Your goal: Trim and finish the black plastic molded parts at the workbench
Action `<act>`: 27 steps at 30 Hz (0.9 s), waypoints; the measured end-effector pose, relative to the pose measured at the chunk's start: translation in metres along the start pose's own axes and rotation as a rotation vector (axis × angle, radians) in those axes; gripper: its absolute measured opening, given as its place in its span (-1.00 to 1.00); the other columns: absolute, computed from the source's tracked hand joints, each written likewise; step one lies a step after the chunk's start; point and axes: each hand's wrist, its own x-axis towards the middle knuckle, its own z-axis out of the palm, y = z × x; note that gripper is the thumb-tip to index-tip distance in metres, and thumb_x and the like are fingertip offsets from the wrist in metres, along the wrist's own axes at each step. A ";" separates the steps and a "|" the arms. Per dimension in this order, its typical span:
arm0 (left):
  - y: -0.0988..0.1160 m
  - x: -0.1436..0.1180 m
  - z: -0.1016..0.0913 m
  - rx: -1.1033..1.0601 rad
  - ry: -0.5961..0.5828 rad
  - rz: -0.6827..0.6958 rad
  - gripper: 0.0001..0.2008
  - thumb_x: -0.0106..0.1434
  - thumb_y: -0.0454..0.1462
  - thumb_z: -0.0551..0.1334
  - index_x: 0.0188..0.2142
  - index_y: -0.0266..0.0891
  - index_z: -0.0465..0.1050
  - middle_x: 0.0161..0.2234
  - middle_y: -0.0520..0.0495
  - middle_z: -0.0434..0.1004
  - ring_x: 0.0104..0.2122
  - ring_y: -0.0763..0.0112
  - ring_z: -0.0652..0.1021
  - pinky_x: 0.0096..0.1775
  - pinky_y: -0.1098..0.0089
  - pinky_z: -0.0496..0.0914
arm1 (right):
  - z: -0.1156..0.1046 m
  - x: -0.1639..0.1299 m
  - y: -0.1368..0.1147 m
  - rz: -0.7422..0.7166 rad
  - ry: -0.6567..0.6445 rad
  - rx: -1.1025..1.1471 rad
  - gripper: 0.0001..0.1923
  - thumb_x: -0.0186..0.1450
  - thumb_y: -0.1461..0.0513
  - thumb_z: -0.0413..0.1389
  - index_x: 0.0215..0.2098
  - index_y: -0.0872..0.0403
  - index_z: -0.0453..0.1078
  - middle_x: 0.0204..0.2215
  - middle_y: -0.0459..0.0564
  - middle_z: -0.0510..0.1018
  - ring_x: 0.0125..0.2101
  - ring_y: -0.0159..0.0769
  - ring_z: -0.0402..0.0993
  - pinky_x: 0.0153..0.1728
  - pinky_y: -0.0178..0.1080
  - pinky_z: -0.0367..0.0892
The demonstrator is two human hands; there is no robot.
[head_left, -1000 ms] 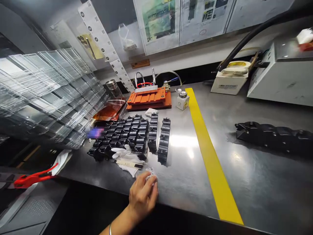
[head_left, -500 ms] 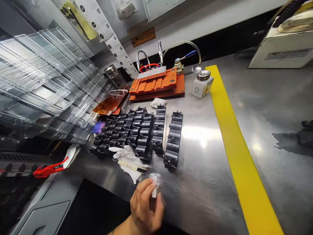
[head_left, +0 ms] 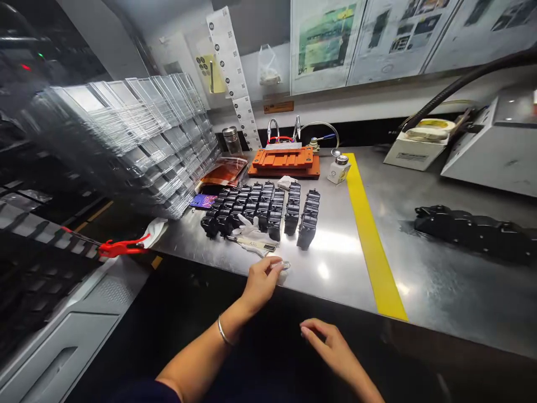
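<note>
My left hand (head_left: 260, 284), wearing a bracelet at the wrist, is closed in a pinch above the table's front edge. Between its fingertips is a small clear plastic piece (head_left: 286, 265), partly hidden by the fingers. My right hand (head_left: 333, 347) hangs in front of the table, thumb and forefinger tips brought together; whatever they hold is too small to make out. Just beyond my left hand lies a white glove (head_left: 248, 229) with a cream-coloured tool marked A35 (head_left: 255, 243) across it. Rows of black ribbed plastic parts (head_left: 274, 215) stand behind the glove.
Stacked clear trays (head_left: 142, 134) rise at the left. An orange fixture (head_left: 285, 159) and a white dispenser bottle (head_left: 338, 169) stand at the back. Yellow tape (head_left: 373, 240) crosses the metal table. More black parts (head_left: 474, 232) lie at right, and red-handled pliers (head_left: 121, 246) at left.
The view has pulled back and swung, bringing the table's right side into sight. My right hand has come into view. My left hand still pinches the small piece, now near the table edge.
</note>
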 end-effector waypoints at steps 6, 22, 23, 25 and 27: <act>0.032 -0.044 -0.061 -0.071 -0.333 0.013 -0.71 0.21 -0.08 0.22 -0.27 -0.29 0.44 -0.54 0.02 0.46 -0.54 0.49 0.45 -0.46 0.47 0.34 | 0.014 0.011 -0.090 -0.128 0.089 0.122 -0.51 0.27 -0.01 0.09 0.06 0.07 0.37 -0.20 0.08 0.56 -0.43 -0.32 0.47 -0.35 -0.22 0.45; 0.062 -0.037 -0.173 0.364 -0.530 0.236 -0.51 0.38 -0.01 -0.07 -0.38 -0.27 0.47 -0.49 0.00 0.47 -0.52 0.49 0.41 -0.44 0.46 0.24 | 0.070 0.039 -0.165 -0.202 -0.040 0.206 -0.67 0.16 0.00 0.20 -0.29 0.08 0.49 -0.50 -0.05 0.54 -0.50 -0.33 0.42 -0.45 -0.27 0.35; 0.065 -0.037 -0.179 0.281 -0.553 0.262 -0.59 0.37 -0.04 -0.01 -0.24 -0.27 0.48 -0.39 -0.01 0.52 -0.47 0.48 0.44 -0.40 0.46 0.28 | 0.068 0.040 -0.166 -0.165 -0.057 0.264 -0.64 0.14 -0.01 0.21 -0.27 0.09 0.49 -0.49 -0.05 0.54 -0.49 -0.33 0.43 -0.44 -0.26 0.36; 0.069 -0.038 -0.186 0.196 -0.582 0.337 -0.67 0.33 -0.11 0.10 -0.07 -0.26 0.44 -0.25 -0.06 0.55 -0.39 0.47 0.48 -0.31 0.46 0.33 | 0.065 0.041 -0.169 -0.133 -0.084 0.324 -0.60 0.12 -0.02 0.23 -0.22 0.09 0.48 -0.47 -0.05 0.55 -0.47 -0.33 0.44 -0.40 -0.24 0.39; 0.071 -0.039 -0.188 0.256 -0.580 0.360 -0.73 0.32 -0.16 0.13 -0.12 -0.27 0.47 -0.29 -0.06 0.56 -0.37 0.45 0.48 -0.28 0.45 0.33 | 0.064 0.040 -0.172 -0.143 -0.102 0.309 -0.59 0.12 -0.01 0.23 -0.19 0.09 0.48 -0.45 -0.04 0.56 -0.46 -0.33 0.44 -0.39 -0.23 0.39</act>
